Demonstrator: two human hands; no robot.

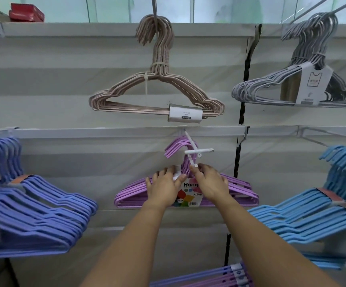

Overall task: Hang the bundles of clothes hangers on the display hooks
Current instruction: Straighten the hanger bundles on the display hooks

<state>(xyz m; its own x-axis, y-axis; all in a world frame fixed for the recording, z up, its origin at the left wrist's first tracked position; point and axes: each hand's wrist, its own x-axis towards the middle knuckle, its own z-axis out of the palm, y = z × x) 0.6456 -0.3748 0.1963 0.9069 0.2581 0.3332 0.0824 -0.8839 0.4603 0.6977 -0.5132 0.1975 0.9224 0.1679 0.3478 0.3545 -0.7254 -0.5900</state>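
I am seating the purple bundle (238, 189) on the white display hook (190, 150), and I judge the trick is to slide all its hook tops well back along the prong before letting go, keeping them together so none slips off the tip. My left hand (163, 187) grips the bundle at its neck, thumb over the paper label (190, 195), fingers curled behind the shoulders. My right hand (209, 183) grips the right shoulder, its forefinger up against the prong's tip. The bundle hangs just under my hands, against the grey wall panel (64, 112), its tops already looped over the hook, between the indigo bundles (33, 214) and the blue bundles (313, 220).
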